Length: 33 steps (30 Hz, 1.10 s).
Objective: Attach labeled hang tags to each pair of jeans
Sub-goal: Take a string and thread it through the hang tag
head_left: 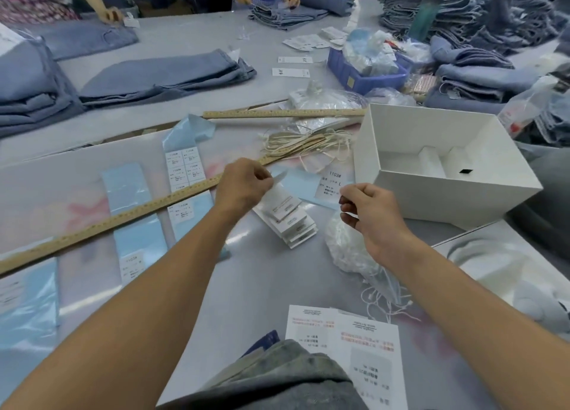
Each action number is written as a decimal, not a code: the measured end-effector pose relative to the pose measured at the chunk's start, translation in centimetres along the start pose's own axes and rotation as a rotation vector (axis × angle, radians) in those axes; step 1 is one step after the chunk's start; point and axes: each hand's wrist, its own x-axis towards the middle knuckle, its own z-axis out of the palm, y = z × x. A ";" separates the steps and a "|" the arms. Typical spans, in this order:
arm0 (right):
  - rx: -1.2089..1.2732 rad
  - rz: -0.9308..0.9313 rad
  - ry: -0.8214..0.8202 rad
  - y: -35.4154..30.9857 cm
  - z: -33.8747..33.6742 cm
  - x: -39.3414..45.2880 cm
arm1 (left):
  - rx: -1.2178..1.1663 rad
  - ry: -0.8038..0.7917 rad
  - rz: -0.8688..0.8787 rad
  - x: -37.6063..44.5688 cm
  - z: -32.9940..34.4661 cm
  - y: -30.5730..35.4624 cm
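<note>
hang tags (288, 221) sit in a fanned white stack on the grey table (191, 36), between the two hands. left hand (242, 183) hovers over the stack's upper end, fingers curled, pinching a small white slip (279, 177) at its tips. right hand (368, 210) is loosely curled just right of the stack; whether it holds anything i cannot tell. sticker sheets (183, 170) on blue backing lie to the left under a long wooden ruler (123, 217). a bundle of cream strings (308, 144) lies beyond, beside an open white box (441, 163). folded jeans (166, 76) rest farther back, and more printed tags (348, 348) lie near the bottom edge.
</note>
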 end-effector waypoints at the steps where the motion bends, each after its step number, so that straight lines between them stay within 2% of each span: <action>1: 0.007 0.003 0.000 -0.4 -0.1 -0.3 | -0.093 0.073 -0.045 0.2 -1.5 0.2; 3: 0.055 0.007 0.006 -1.7 -0.5 -1.3 | -0.202 0.289 -0.075 -0.2 -5.6 0.7; 4: 0.106 0.014 -0.001 -2.6 -0.9 -2.2 | -0.173 0.405 -0.023 -1.1 -8.2 1.1; 6: 0.254 0.042 -0.054 -4.6 -1.7 -4.9 | -0.067 0.576 0.205 -5.2 -12.9 2.4; 7: 0.336 0.064 -0.100 -5.6 -2.3 -6.9 | -0.022 0.604 0.326 -8.5 -14.6 3.3; 9: 0.461 0.099 -0.216 -7.5 -3.6 -11.3 | 0.021 0.514 0.455 -16.5 -16.6 5.3; 11: 0.495 0.145 -0.330 -8.9 -4.5 -15.9 | 0.092 0.365 0.501 -24.9 -16.6 6.3; 15: 0.457 0.245 -0.402 -9.0 -4.3 -24.8 | 0.343 0.088 0.398 -37.2 -15.1 6.8; 17: 0.405 0.304 -0.386 -7.6 -3.4 -28.3 | 0.268 0.109 0.406 -40.1 -14.2 7.3; 19: 0.373 0.376 -0.310 -6.1 -2.8 -30.4 | 0.126 0.189 0.399 -41.5 -14.1 7.9; 21: 0.299 0.361 -0.259 -5.4 -2.6 -31.1 | 0.058 0.152 0.336 -41.6 -14.7 8.4; 25: 0.158 0.266 -0.311 -5.3 -2.2 -31.7 | -0.216 0.112 -0.090 -38.6 -16.1 7.8; 26: 0.118 0.243 -0.328 -5.4 -2.0 -32.0 | -0.197 0.100 -0.178 -37.1 -16.2 7.7; 28: 0.064 0.206 -0.347 -5.4 -1.7 -32.6 | -0.153 -0.077 -0.318 -34.1 -16.3 8.0; 30: 0.044 0.175 -0.347 -5.3 -1.6 -33.1 | -0.302 -0.274 -0.405 -32.1 -15.7 8.5; 31: 0.037 0.162 -0.346 -5.3 -1.7 -33.3 | -0.351 -0.319 -0.413 -31.7 -15.2 8.8; 33: 0.046 0.147 -0.354 -5.5 -1.8 -33.4 | -0.416 -0.295 -0.382 -31.9 -14.6 9.3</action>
